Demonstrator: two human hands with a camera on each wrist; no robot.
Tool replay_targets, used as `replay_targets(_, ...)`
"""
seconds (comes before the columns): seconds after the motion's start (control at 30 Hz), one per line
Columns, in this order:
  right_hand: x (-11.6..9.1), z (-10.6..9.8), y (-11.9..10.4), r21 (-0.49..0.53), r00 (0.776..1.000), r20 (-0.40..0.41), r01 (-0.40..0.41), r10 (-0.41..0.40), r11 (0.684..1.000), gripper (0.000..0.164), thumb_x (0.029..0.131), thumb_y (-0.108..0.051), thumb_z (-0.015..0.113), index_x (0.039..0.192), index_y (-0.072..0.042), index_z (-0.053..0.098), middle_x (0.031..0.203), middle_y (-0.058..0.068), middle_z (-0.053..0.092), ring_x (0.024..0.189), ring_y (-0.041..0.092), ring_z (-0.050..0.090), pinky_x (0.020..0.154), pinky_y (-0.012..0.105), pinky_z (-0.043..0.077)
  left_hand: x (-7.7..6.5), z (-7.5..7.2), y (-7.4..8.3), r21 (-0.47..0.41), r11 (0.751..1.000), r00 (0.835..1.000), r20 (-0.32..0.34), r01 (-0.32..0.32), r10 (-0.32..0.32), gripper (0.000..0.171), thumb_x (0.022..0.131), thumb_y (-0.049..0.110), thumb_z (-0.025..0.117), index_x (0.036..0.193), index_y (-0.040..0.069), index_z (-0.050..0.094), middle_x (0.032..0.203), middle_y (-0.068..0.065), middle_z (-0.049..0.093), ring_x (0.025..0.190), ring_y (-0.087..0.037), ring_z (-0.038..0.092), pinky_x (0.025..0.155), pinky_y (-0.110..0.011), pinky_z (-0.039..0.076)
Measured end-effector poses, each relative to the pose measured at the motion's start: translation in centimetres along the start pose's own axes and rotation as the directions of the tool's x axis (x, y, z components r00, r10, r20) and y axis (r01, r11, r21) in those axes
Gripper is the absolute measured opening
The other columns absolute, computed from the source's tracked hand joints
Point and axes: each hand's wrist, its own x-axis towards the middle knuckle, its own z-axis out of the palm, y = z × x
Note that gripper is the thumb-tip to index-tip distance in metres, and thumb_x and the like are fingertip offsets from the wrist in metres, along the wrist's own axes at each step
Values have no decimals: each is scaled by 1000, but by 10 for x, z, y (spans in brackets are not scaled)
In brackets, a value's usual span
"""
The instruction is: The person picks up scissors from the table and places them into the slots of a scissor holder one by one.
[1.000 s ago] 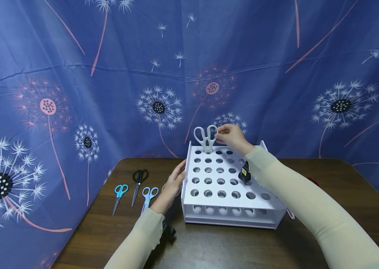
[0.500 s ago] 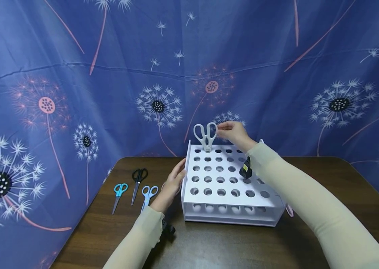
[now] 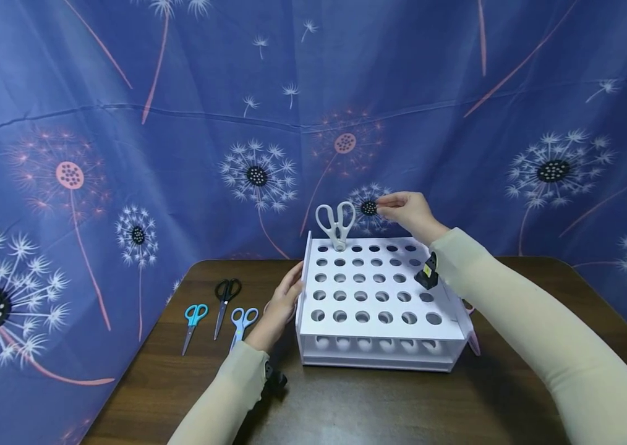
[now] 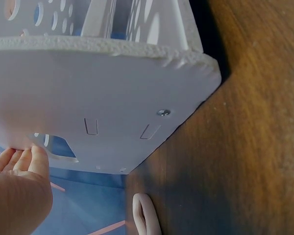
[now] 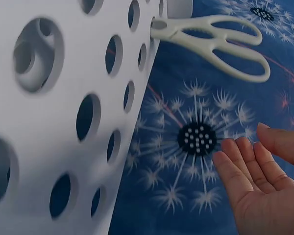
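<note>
A white rack (image 3: 347,346) with rows of round holes stands on the table. White-handled scissors (image 3: 337,227) stand handles up in a back-row hole, second from the left; the rack hides their blades. My right hand (image 3: 409,213) is in the air behind the rack's back edge, apart from the scissors. In the right wrist view its fingers (image 5: 235,171) are loosely bent with nothing between them. My left hand (image 3: 280,303) rests on the rack's left side panel, and the left wrist view shows its fingertips at the cut-out (image 4: 61,147) in that panel.
Left of the rack lie turquoise scissors (image 3: 195,316), black scissors (image 3: 227,290) and light blue scissors (image 3: 243,319). A pink-handled item (image 3: 475,343) lies partly hidden by the rack's right side. A pale loop handle (image 4: 146,215) lies near the left panel. Behind hangs a blue dandelion curtain (image 3: 180,154).
My right hand has let go of the white scissors and moved right, away from them. The scissors stay standing in the hole. My left hand stays on the rack's side.
</note>
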Motion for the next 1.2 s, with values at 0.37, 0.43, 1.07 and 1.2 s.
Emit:
replay_targets(0.37,-11,-29,7,-26,998,-65,-6,4,1000,43,91,-23,68,128,-2,60,119,6,68,98,9,65,100,39,49,-2,-1,2,11,1000,1000,-13,12,-12,55,102,23,43,153,11,27,157,-15,29,141,-31,33,107,-31,36)
replay_targets(0.43,-13,-33,10,-35,997,-76,-6,3,999,44,91,-24,68,128,-1,60,115,2,70,92,3,63,98,37,50,-2,-1,2,13,1000,1000,-14,21,-21,55,102,23,43,153,12,27,157,-14,29,141,-30,33,108,-33,36)
replay_targets(1.07,-17,-58,22,-16,992,-123,6,-8,1000,41,92,-15,66,127,4,59,95,-13,70,82,-5,64,91,26,53,-4,0,1,24,999,999,-7,46,-46,55,103,28,43,154,15,26,157,-12,29,139,-30,36,106,-34,39)
replay_targets(1.2,-19,-61,21,-20,992,-124,-1,-1,1000,40,93,-15,64,127,4,59,95,-12,70,83,-4,65,93,29,52,-4,0,1,13,999,999,-5,45,-45,54,103,27,43,153,17,27,157,-12,30,139,-30,36,108,-36,38)
